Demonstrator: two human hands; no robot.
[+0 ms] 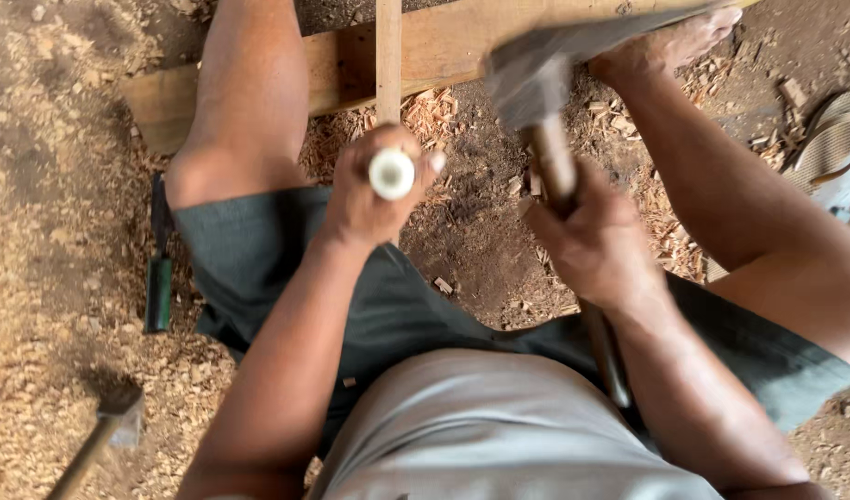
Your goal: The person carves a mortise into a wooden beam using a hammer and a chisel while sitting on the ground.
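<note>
My left hand (374,190) grips a chisel (391,171) with a pale round handle end, held upright so its end faces the camera. Its shaft runs up toward a long wooden plank (295,79) lying on the ground between my legs. My right hand (596,245) holds a hammer by its wooden handle. The hammer's dark metal head (529,79) is raised to the right of the chisel and looks blurred. My right foot (670,46) rests on the plank's far end.
Wood chips and sawdust cover the dirt ground. A green-handled tool (157,278) lies by my left thigh. Another hammer (106,435) lies at the lower left. A sandal (828,153) sits at the right edge.
</note>
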